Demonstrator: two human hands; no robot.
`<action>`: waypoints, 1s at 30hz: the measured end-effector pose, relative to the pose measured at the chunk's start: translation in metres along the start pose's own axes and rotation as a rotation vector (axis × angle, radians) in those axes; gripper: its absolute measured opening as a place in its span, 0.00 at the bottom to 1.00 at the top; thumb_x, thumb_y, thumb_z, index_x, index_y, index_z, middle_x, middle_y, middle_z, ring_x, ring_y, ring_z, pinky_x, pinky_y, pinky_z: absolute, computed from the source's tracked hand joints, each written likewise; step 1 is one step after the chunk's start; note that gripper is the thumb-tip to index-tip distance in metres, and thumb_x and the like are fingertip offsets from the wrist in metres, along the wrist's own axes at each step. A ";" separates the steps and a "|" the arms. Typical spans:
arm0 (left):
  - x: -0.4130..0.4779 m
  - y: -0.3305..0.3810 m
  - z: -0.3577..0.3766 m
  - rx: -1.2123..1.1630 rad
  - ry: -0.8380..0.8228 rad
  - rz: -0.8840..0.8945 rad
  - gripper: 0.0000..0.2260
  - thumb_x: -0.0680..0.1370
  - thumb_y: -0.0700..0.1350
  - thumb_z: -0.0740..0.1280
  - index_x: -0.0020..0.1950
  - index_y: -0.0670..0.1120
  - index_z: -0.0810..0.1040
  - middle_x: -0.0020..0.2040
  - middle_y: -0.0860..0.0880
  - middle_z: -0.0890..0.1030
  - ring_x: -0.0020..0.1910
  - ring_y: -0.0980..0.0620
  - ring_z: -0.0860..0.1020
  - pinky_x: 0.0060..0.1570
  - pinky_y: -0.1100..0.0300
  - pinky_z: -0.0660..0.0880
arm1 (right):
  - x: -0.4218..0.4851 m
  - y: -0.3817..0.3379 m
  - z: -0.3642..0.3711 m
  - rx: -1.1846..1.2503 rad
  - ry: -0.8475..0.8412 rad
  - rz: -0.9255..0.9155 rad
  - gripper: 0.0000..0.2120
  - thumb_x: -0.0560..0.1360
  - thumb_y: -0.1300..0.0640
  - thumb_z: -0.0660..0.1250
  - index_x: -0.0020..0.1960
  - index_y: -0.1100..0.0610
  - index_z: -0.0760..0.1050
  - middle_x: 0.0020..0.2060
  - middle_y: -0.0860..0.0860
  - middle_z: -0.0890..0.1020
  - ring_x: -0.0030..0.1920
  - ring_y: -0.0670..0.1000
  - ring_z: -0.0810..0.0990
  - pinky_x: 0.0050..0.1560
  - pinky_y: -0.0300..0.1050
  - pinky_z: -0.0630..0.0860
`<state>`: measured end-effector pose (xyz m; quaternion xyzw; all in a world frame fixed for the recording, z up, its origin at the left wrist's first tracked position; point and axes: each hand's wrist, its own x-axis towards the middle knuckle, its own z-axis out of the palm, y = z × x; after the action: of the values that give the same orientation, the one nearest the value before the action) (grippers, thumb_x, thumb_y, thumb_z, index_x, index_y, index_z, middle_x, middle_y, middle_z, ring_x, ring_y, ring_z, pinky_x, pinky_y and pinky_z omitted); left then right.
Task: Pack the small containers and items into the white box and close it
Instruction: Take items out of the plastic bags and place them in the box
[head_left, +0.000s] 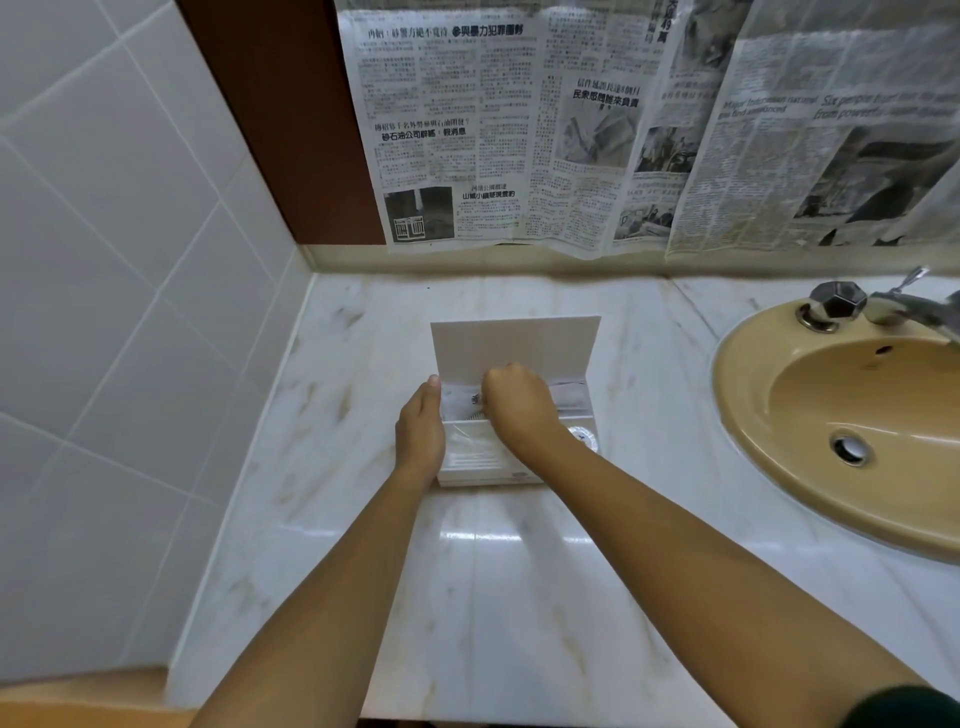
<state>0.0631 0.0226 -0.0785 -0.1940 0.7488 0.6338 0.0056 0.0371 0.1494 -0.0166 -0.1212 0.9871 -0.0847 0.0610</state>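
Note:
The white box (488, 475) stands on the marble counter with its lid (514, 345) raised upright at the back. Inside lie clear wrapped packets (470, 447) and a small round container (582, 435) at the right end. My left hand (420, 434) lies flat against the box's left side, gripping it. My right hand (517, 405) is curled into a fist inside the box near the back, knuckles up; its fingertips are hidden, so whatever they pinch cannot be made out.
A tan sink basin (810, 415) with a chrome tap (836, 301) sits to the right. Newspaper sheets (519, 130) cover the wall behind. A white tiled wall (104, 260) closes the left side. The marble counter (493, 571) stretches toward me.

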 end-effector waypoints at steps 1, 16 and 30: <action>0.000 0.000 0.000 0.000 -0.002 0.002 0.21 0.81 0.62 0.54 0.52 0.52 0.82 0.50 0.53 0.85 0.54 0.51 0.81 0.61 0.50 0.76 | 0.000 -0.002 -0.002 -0.015 -0.006 0.007 0.07 0.73 0.72 0.64 0.44 0.63 0.78 0.37 0.58 0.79 0.35 0.57 0.73 0.37 0.46 0.70; 0.003 -0.002 0.000 -0.001 0.006 0.003 0.21 0.82 0.60 0.55 0.52 0.47 0.80 0.50 0.47 0.84 0.53 0.47 0.81 0.57 0.51 0.77 | -0.012 0.024 -0.001 0.468 0.014 0.078 0.11 0.75 0.69 0.65 0.51 0.60 0.85 0.48 0.55 0.86 0.48 0.54 0.83 0.53 0.48 0.80; 0.001 0.001 0.002 -0.022 0.017 -0.006 0.12 0.83 0.54 0.58 0.48 0.56 0.80 0.49 0.60 0.82 0.51 0.61 0.78 0.49 0.69 0.70 | -0.168 0.122 0.012 0.602 0.066 0.546 0.10 0.67 0.46 0.76 0.43 0.46 0.77 0.36 0.45 0.81 0.38 0.44 0.80 0.36 0.41 0.72</action>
<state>0.0618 0.0243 -0.0780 -0.2019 0.7410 0.6404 -0.0010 0.1729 0.3059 -0.0333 0.1714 0.9155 -0.3547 0.0821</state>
